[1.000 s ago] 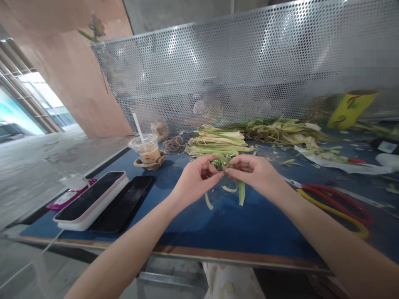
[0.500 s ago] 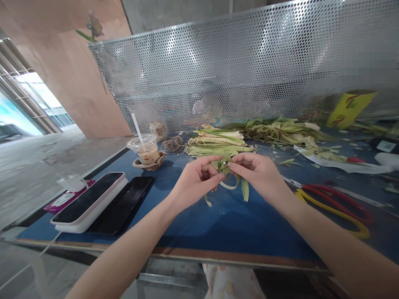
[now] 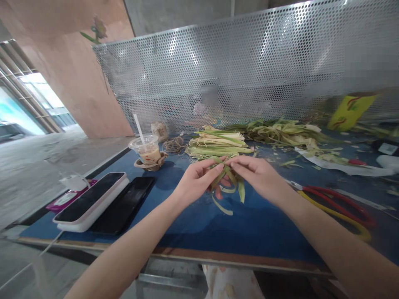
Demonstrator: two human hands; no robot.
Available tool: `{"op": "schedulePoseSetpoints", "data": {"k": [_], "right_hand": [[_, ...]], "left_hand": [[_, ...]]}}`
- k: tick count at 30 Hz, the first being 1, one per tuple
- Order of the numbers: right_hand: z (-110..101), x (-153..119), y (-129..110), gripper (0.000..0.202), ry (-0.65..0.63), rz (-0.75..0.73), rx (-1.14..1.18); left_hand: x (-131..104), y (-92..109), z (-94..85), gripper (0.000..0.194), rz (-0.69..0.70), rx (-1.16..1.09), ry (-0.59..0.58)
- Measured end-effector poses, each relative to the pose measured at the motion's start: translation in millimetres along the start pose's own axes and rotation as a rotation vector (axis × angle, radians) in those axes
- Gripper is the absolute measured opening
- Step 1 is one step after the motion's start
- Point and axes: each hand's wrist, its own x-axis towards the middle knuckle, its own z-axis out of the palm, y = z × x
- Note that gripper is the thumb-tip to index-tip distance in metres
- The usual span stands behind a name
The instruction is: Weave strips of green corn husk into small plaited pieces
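Observation:
Between my hands, over the blue table (image 3: 199, 220), is a small tangle of green leaf strips (image 3: 230, 179) with several curled ends hanging down. My left hand (image 3: 201, 176) pinches it from the left, thumb against forefinger, other fingers partly behind the strips. From the right, my right hand (image 3: 254, 172) pinches the top of the same strips, its fingertips close to the left ones. Just behind my hands lies a stack of pale green stalks (image 3: 218, 143).
Left are a drink cup (image 3: 146, 149) in a brown holder, twine (image 3: 173, 145), a black phone (image 3: 124, 205) and a pink-edged phone (image 3: 92, 199). Right are red-and-yellow-handled scissors (image 3: 336, 203) and husks on white paper (image 3: 346, 166). Leaves (image 3: 280, 131) lie before a perforated metal panel (image 3: 193, 74).
My left fingers have shifted on the strips, and the thumb now sits higher, nearer my right fingertips. A long curled strip hangs lower and further right than before.

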Motion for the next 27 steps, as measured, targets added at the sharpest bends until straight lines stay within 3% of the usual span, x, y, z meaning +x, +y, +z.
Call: {"op": "schedulePoseSetpoints", "data": {"k": [4,8,16,20,24,27], "right_hand": [[2,0,2,0.011,-0.038,-0.003,-0.018],[-3,0,5,0.009,-0.027,-0.043,-0.037],[-8,1,3,0.008,-0.024,-0.022,-0.103],[-7,0,4,0.006,-0.014,-0.036,-0.120],[-4,0,9,0.007,-0.002,-0.119,-0.143],[-4,-1,10,0.011,0.114,-0.298,-0.380]], "left_hand": [[2,-5,0.1,0.028,-0.035,-0.003,-0.018],[2,-3,-0.2,0.039,0.003,0.038,0.028],[2,-2,-1.3,0.034,-0.041,-0.062,0.072],[1,-1,-0.2,0.038,-0.075,-0.014,0.041],[3,-1,1.2,0.036,-0.089,0.037,0.012],[5,-5,-0.1,0.031,-0.063,-0.061,0.052]]}}
